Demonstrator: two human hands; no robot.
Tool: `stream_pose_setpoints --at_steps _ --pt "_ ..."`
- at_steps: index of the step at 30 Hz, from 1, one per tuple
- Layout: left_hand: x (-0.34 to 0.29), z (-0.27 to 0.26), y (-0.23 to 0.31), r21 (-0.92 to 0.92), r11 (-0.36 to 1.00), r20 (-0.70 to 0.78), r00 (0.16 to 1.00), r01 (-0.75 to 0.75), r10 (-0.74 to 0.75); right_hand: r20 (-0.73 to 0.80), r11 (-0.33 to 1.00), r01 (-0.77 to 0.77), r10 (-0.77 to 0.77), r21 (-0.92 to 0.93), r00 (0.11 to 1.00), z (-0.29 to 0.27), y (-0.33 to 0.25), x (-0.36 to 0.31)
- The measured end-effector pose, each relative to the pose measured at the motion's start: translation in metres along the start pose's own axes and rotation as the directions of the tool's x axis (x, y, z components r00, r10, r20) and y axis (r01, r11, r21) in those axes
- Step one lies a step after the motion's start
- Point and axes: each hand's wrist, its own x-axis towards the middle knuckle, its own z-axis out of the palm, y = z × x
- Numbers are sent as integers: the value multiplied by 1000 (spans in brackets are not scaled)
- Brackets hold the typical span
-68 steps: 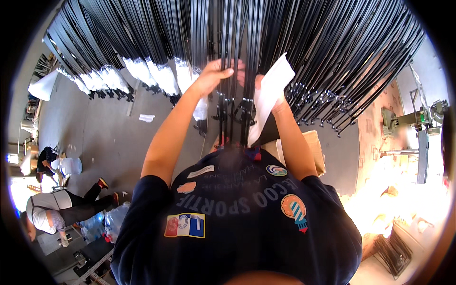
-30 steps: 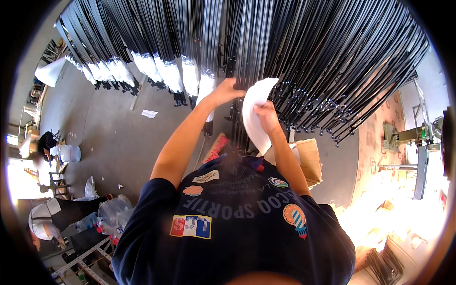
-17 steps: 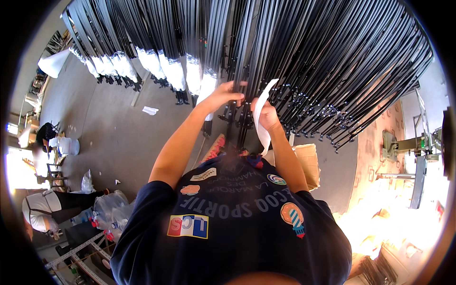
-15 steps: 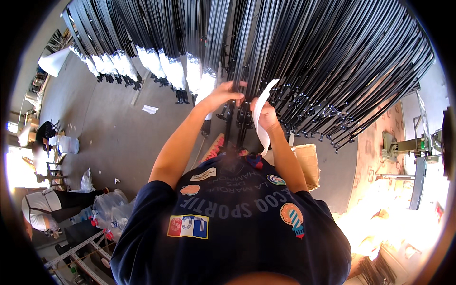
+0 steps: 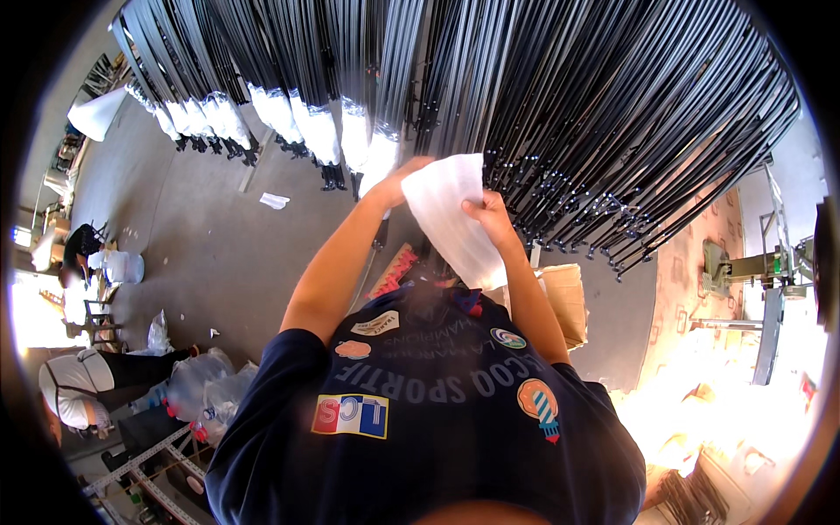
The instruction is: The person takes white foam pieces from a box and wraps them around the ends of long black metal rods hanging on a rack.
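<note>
A thin white sheet (image 5: pixel 448 214), likely foam or soft paper, hangs spread in front of a bunch of long, thin black strips (image 5: pixel 446 96). My right hand (image 5: pixel 493 219) pinches it by its right edge, thumb on the near face. My left hand (image 5: pixel 395 185) reaches to the strips at the sheet's upper left corner; its fingers are hidden behind the sheet and the strips. The lower ends of the bunch are covered by the sheet.
Left of my hands, several hanging bunches have white wrapping (image 5: pixel 313 131) round their lower ends. More black strips (image 5: pixel 630 131) with bare ends hang at the right. A cardboard box (image 5: pixel 564 306) stands below my right forearm. A person (image 5: pixel 83 381) is at the lower left.
The white sheet, earlier seen edge-on in my right hand, is now turned broadside and moved left across the bunch. My left fingers, earlier visible on the strips, are now covered.
</note>
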Motion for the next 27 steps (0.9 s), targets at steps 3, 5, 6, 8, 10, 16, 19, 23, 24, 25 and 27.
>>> stream_pose_setpoints --at_steps 3,5,6,8,10,16,19,23,24,25,27 --pt "6 22 14 -20 998 -79 995 55 -56 -29 984 24 -30 -175 999 -10 -6 -7" --pt "10 31 19 -18 1000 -120 993 18 -20 -34 984 31 -37 -177 999 -13 -7 -11" --pt "14 29 12 11 1000 -107 994 -16 17 -38 992 29 -34 -125 999 -11 -12 -13" --pt "18 33 11 -18 998 -157 986 -58 54 -57 999 26 -28 -22 998 -12 -20 -18" --pt "18 40 12 -76 997 -149 989 7 -18 -55 999 -24 26 23 998 -19 -20 -21" --pt "1 12 4 336 940 -221 975 63 13 -153 999 8 -13 -34 988 5 -27 -20" --pt "7 16 3 -179 974 -61 987 137 -150 -251 997 -42 23 -70 968 -10 -2 -24" --pt "7 15 -1 -83 993 -28 996 82 -85 -227 1000 -9 13 18 974 -18 16 -22" --pt "4 16 9 -123 992 168 986 30 -9 -152 992 45 -28 115 988 -21 15 -22" --pt "-5 24 23 -66 998 69 997 24 -19 -220 998 -3 17 67 975 -20 9 -26" --pt "-5 30 7 -247 964 121 983 -102 135 -107 988 75 -61 136 992 -6 -6 -28"
